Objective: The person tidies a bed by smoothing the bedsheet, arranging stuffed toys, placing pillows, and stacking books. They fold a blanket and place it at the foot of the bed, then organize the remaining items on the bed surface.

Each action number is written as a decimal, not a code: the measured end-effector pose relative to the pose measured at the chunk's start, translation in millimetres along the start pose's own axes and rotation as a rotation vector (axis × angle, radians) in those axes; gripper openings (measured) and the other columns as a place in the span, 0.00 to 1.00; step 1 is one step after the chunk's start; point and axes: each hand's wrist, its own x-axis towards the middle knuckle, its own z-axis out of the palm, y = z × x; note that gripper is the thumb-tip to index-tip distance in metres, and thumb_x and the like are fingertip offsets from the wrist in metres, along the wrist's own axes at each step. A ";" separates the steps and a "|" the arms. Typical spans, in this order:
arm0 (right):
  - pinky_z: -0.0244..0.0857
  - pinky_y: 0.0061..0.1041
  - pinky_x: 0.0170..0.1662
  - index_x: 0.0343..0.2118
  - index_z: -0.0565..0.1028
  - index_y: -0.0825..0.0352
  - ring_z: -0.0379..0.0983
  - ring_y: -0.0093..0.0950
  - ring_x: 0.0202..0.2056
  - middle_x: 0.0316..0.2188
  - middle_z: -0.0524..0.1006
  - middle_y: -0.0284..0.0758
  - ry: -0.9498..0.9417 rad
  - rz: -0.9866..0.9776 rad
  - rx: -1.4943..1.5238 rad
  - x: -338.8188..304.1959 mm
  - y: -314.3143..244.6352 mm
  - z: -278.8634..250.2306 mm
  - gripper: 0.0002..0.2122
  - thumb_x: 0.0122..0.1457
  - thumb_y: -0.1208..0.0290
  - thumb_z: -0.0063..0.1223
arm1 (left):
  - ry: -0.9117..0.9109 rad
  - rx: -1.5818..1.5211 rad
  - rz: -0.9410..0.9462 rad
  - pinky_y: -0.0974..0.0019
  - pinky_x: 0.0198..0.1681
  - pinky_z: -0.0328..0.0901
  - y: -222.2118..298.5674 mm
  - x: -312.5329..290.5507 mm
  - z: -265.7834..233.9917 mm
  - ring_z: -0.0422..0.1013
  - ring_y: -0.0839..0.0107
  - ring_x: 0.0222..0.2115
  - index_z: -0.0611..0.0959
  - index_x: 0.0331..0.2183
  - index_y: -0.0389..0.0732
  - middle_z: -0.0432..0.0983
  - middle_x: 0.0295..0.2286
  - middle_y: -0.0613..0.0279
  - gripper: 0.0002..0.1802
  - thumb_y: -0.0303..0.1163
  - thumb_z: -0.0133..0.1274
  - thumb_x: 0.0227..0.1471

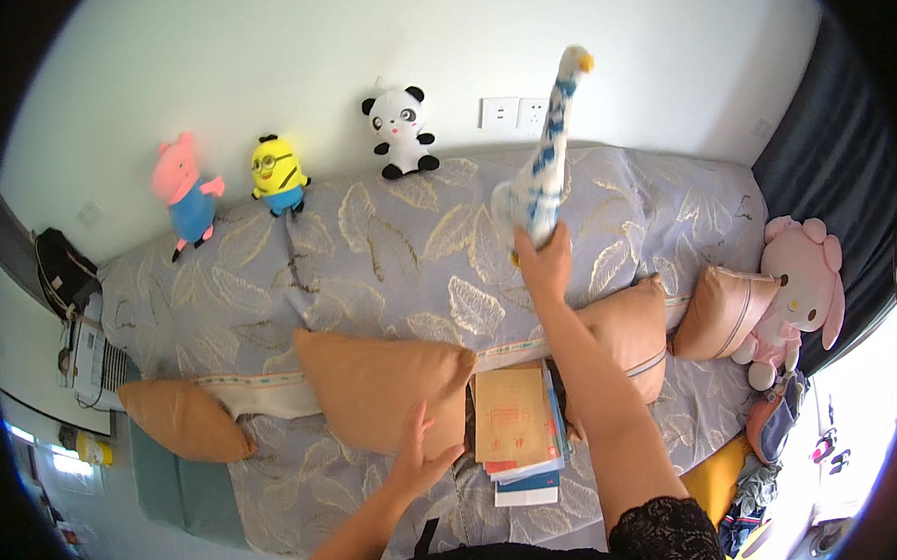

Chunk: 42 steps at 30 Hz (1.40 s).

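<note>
My right hand point(545, 260) is stretched far forward and closed round the lower end of a long-necked plush goose point(550, 165). The goose is white with blue markings and a yellow beak. It stands nearly upright at the top of the sofa back, its neck against the white wall. My left hand point(421, 456) is in front of a large tan cushion point(378, 383), fingers apart and holding nothing; whether it touches the cushion I cannot tell. Between my arms, a stack of books and papers point(513, 417) lies on the sofa seat, a brown envelope-like sheet on top.
Along the sofa back point(356, 234) sit a pink pig plush point(187, 196), a yellow one-piece-goggled plush point(279, 175) and a panda plush point(399, 132). More tan cushions point(186, 420) line the seat. A big pink plush point(797, 275) leans at the right end, beside a dark curtain point(833, 143).
</note>
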 end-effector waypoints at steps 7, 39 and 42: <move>0.64 0.42 0.41 0.46 0.64 0.66 0.68 0.46 0.41 0.41 0.68 0.44 0.197 -0.097 -0.086 143.6 6.7 94.5 0.27 0.45 0.59 0.58 | 0.086 0.060 -0.203 0.50 0.51 0.59 -5.4 9.8 -16.8 0.62 0.54 0.50 0.48 0.59 0.39 0.48 0.56 0.46 0.52 0.33 0.63 0.40; 0.47 0.43 0.58 0.58 0.54 0.70 0.51 0.48 0.57 0.55 0.58 0.50 0.078 -0.191 -0.395 85.1 95.2 58.9 0.42 0.44 0.53 0.61 | 0.081 -0.209 -0.490 0.58 0.46 0.66 -67.5 -72.0 2.0 0.62 0.60 0.48 0.47 0.60 0.44 0.49 0.56 0.53 0.50 0.25 0.60 0.43; 0.47 0.43 0.58 0.57 0.54 0.73 0.55 0.48 0.54 0.52 0.61 0.51 -0.069 -0.312 -0.330 -32.3 130.4 -14.8 0.35 0.49 0.64 0.58 | 0.070 -0.096 -0.447 0.56 0.45 0.65 -67.3 -78.4 -8.7 0.67 0.59 0.44 0.53 0.58 0.37 0.57 0.52 0.45 0.47 0.32 0.63 0.42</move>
